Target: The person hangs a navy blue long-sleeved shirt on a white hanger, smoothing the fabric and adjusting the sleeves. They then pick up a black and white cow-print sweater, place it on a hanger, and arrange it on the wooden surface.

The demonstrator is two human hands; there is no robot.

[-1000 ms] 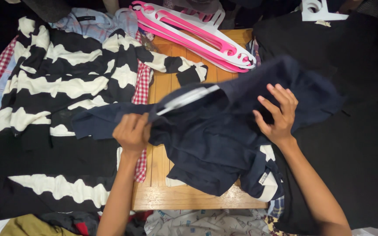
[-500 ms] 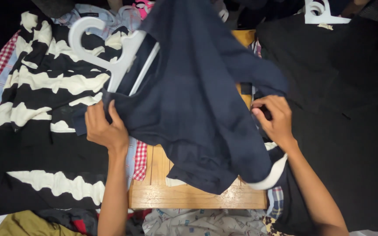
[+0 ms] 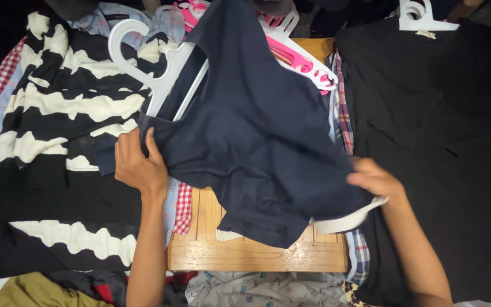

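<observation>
The left hand (image 3: 137, 166) pinches the near-left edge of a navy garment (image 3: 257, 131), fingers closed on the cloth. The right hand (image 3: 376, 181) grips the garment's opposite side, where one white hanger (image 3: 160, 74) end pokes out just beside it. The hanger's long axis runs diagonally, hook up and left of the left hand, which is nearer it. Under the garment lies a wooden table (image 3: 257, 256); a striped black-and-white sweater (image 3: 58, 113) lies left, pink hangers (image 3: 296, 54) beyond, black clothing (image 3: 439, 113) right.
</observation>
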